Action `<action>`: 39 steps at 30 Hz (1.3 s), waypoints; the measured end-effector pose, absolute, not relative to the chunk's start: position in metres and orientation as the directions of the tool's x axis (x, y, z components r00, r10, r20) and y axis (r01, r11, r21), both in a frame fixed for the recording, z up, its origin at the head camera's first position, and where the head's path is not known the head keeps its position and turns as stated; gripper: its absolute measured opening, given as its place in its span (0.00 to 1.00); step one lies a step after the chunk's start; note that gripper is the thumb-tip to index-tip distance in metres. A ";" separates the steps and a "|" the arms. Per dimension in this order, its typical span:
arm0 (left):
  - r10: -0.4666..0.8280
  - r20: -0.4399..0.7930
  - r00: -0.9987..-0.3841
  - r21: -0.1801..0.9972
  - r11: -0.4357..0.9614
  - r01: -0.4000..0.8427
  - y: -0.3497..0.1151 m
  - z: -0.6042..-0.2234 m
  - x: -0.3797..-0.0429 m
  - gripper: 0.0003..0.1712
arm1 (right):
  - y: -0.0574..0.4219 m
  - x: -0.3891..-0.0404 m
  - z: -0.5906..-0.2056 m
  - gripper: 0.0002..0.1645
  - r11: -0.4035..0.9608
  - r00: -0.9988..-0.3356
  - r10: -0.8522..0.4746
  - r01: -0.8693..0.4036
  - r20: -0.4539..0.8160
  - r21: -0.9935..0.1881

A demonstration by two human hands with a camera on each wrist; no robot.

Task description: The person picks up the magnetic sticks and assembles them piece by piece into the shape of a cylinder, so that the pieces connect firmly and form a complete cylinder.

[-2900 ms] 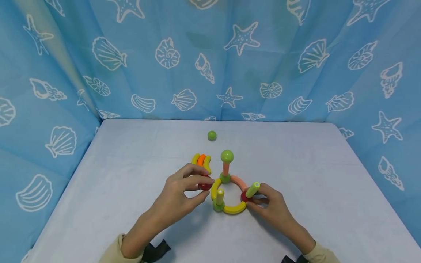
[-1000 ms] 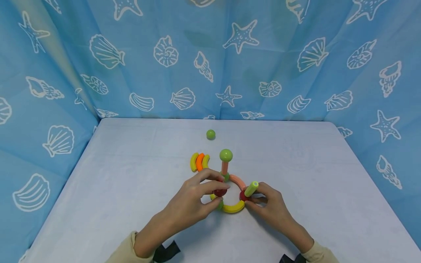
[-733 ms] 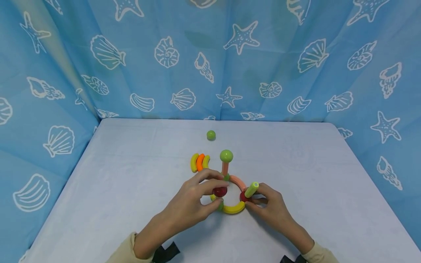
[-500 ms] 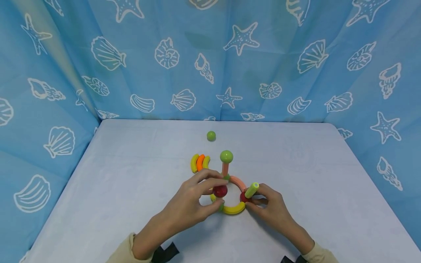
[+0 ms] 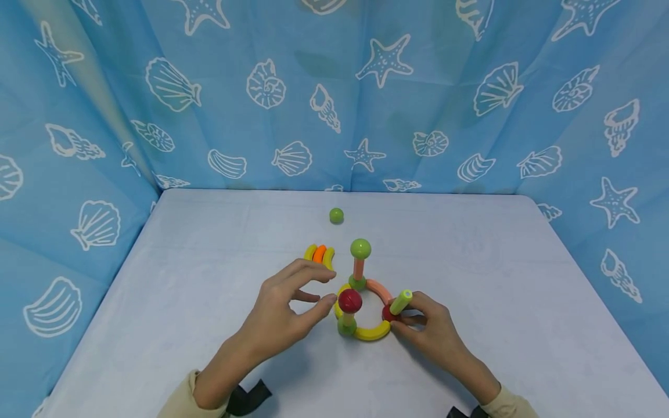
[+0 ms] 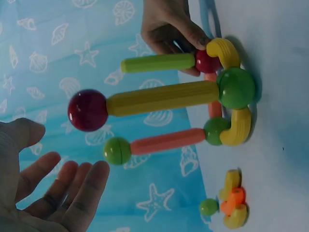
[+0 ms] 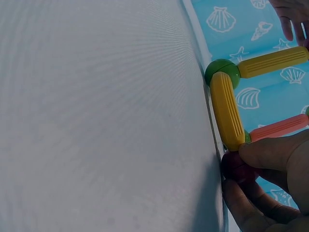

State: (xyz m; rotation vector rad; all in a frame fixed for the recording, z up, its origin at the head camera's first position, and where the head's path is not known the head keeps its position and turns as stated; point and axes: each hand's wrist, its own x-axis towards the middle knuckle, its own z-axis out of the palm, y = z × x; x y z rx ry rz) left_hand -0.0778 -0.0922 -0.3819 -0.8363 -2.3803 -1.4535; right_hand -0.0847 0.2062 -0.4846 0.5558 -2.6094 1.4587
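A ring of curved rods and balls lies on the table, with three straight rods standing up from its balls. My left hand [image 5: 284,305], fingers spread, is just left of the ring and touches nothing. Beside it a red ball [image 5: 350,301] caps the yellow rod [image 6: 164,96]. On the far side a green ball [image 5: 360,248] tops the pink rod [image 5: 358,269]. My right hand [image 5: 431,328] pinches the red base ball [image 7: 239,166] at the ring's right, where a light green rod [image 5: 401,302] leans up with a bare top. A yellow curved rod [image 5: 373,331] forms the near side.
Behind my left hand lie two yellow curved rods and an orange curved rod [image 5: 319,253] side by side. A loose green ball [image 5: 337,215] sits farther back on the white table [image 5: 496,261]. A blue shell-patterned curtain [image 5: 439,93] hangs around the table.
My left hand brought the red ball rightward onto the yellow rod's top, let go and drew back left. My right hand has stayed on the red base ball.
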 end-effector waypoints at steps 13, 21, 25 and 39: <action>0.201 0.421 -0.885 0.752 0.468 0.464 -0.106 -0.400 -0.103 0.15 | 0.207 -0.085 -0.485 0.24 0.477 -0.925 -0.276 -0.368 0.261 -0.798; 0.114 0.302 -0.946 0.776 0.547 0.314 -0.110 -0.414 -0.124 0.14 | 0.207 -0.085 -0.484 0.24 0.470 -0.929 -0.276 -0.355 0.247 -0.808; 0.077 0.221 -0.972 0.786 0.576 0.225 -0.111 -0.420 -0.137 0.16 | 0.207 -0.085 -0.483 0.24 0.467 -0.928 -0.282 -0.355 0.244 -0.810; -0.018 -0.038 -0.999 0.797 0.602 -0.041 -0.105 -0.438 -0.176 0.20 | 0.205 -0.083 -0.481 0.23 0.461 -0.920 -0.281 -0.379 0.273 -0.803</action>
